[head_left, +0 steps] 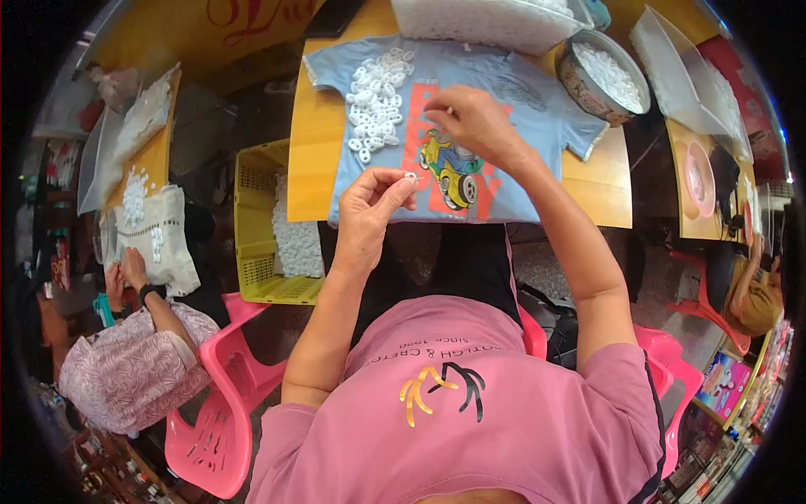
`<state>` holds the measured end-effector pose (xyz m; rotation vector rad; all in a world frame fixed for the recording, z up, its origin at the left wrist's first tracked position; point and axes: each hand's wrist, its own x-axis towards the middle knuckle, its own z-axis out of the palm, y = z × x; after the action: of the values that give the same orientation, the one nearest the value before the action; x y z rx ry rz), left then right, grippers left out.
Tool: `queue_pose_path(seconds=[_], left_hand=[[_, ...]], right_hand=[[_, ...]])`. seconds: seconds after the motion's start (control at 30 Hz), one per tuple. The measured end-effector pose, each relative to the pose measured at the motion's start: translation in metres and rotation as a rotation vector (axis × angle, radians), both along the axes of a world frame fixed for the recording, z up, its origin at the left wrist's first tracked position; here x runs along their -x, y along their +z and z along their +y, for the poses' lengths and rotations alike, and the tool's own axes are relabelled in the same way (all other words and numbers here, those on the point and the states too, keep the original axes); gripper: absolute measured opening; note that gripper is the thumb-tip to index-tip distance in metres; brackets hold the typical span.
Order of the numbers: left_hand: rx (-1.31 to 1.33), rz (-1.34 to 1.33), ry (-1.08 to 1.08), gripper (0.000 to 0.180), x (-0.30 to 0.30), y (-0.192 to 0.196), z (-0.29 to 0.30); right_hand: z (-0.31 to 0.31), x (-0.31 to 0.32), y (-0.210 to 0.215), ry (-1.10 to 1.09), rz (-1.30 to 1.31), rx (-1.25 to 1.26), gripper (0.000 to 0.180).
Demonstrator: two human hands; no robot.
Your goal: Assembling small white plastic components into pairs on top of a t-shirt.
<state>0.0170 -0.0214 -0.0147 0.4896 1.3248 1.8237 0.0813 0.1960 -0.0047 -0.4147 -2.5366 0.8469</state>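
Observation:
My left hand (374, 206) pinches a small white plastic piece (410, 177) between thumb and forefinger, just over the table's near edge. Farther right, my right hand (478, 126) hangs above the shirt with thumb and fingertips drawn together; anything in them is too small or hidden to make out. A light blue T-shirt (353, 181) with an orange panel and a yellow vehicle print lies spread over the wooden table (306, 185). On its left side rests a heap of small white oval plastic pieces (378, 101) with holes.
A clear bin (470, 25) of white pieces stands at the back, beside a round tin (579, 94) full of slim white parts. Left of the table is a yellow crate (252, 210). Co-workers (143, 361) sit at tables on both sides. Pink chairs (227, 395) stand close by.

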Motion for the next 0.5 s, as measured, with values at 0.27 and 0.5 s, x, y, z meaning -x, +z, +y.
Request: queue_pose_path(seconds=[0.27, 0.5], left_hand=[[0.013, -0.028, 0.068, 0.013, 0.007, 0.002, -0.021], [0.002, -0.021, 0.056, 0.011, 0.012, -0.002, -0.024]], right_hand=[[-0.024, 0.042, -0.013, 0.11, -0.073, -0.203, 0.014], [-0.025, 0.036, -0.02, 0.049, -0.08, -0.222, 0.021]])
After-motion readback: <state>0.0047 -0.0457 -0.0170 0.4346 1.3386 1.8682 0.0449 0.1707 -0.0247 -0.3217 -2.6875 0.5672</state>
